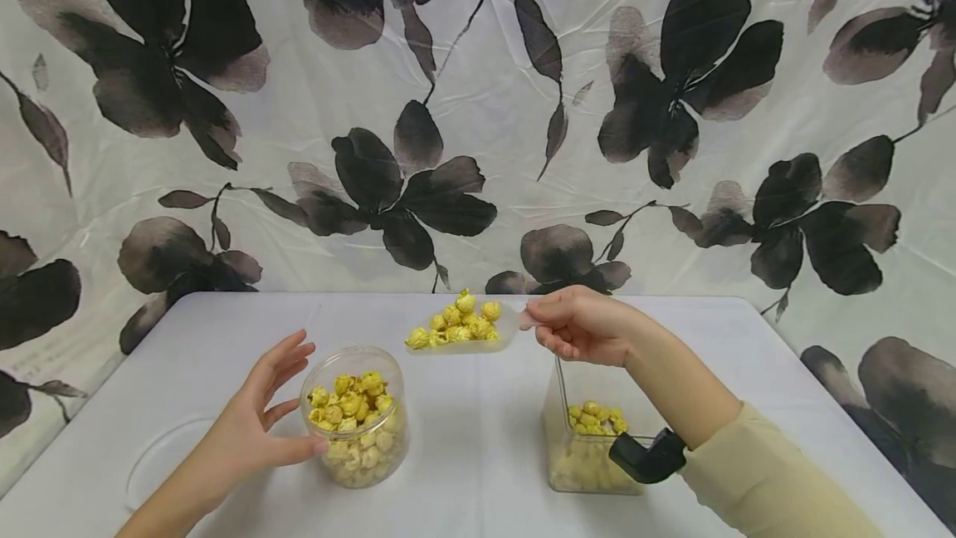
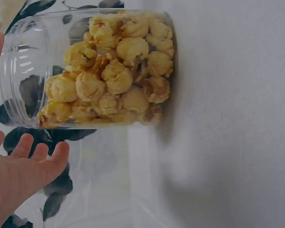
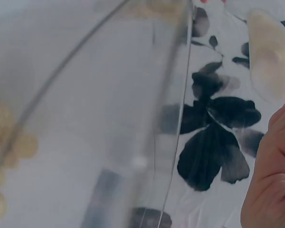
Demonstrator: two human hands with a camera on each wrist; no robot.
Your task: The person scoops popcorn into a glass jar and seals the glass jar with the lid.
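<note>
A clear round jar [image 1: 402, 432] stands upright, holding yellow popcorn [image 1: 351, 405]. My left hand [image 1: 254, 434] is beside it with fingers spread, the thumb by the rim; whether it touches is unclear. In the left wrist view the fingers curve around the jar [image 2: 31, 71] without gripping it. My right hand [image 1: 586, 326] pinches the handle of a translucent scoop [image 1: 509, 330] heaped with popcorn, raised between the jar and a clear square container [image 1: 556, 447]. More popcorn lies low in that container. The right wrist view shows the scoop [image 3: 270, 57] from below.
A faint clear round lid [image 1: 134, 471] lies left of the jar on the white table [image 1: 463, 471]. A floral cloth [image 1: 523, 148] hangs behind the table. A black strap device [image 1: 648, 457] on the right wrist overlaps the square container in the head view.
</note>
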